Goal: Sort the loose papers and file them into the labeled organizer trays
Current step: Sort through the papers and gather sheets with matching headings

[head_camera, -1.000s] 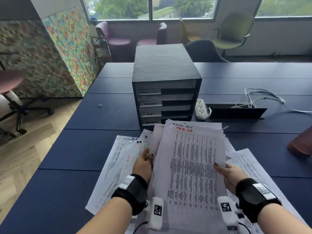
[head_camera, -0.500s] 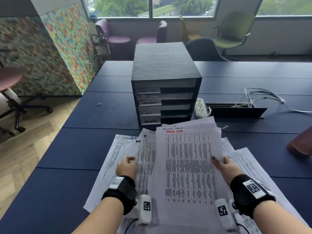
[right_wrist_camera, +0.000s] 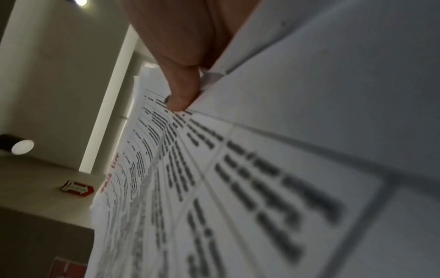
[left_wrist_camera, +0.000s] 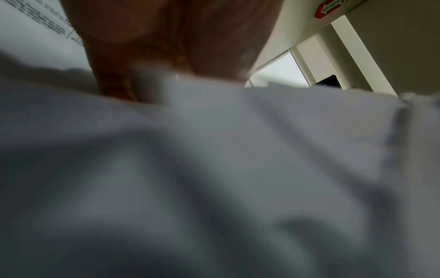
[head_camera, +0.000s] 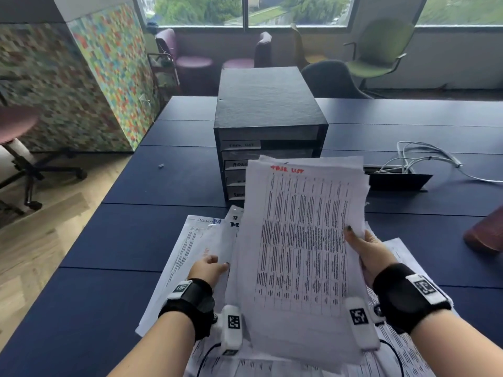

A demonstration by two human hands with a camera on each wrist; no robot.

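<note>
A stack of printed sheets [head_camera: 299, 240] headed "TASK LIST" in red is held up off the table, tilted toward the black organizer [head_camera: 269, 110]. It covers part of the organizer's lower labeled trays. My right hand [head_camera: 362, 248] grips the stack's right edge, with the thumb [right_wrist_camera: 183, 90] pressed on the top sheet [right_wrist_camera: 262, 188]. My left hand [head_camera: 209, 269] lies on the loose papers [head_camera: 187, 254] spread over the table, its curled fingers at the stack's left edge. In the left wrist view a blurred sheet [left_wrist_camera: 214, 169] hides the fingertips of that hand [left_wrist_camera: 166, 37].
The dark blue table [head_camera: 130, 240] carries a black cable tray [head_camera: 397, 180] with white cables [head_camera: 424, 159] at the right. A brown object [head_camera: 484, 235] sits at the right edge, and a small item [head_camera: 161, 165] lies left of the organizer. Chairs stand beyond the table.
My left hand let go of the stack, went left onto the loose sheets, then came back to the stack's left edge. My right hand lifted the stack up toward the organizer.
</note>
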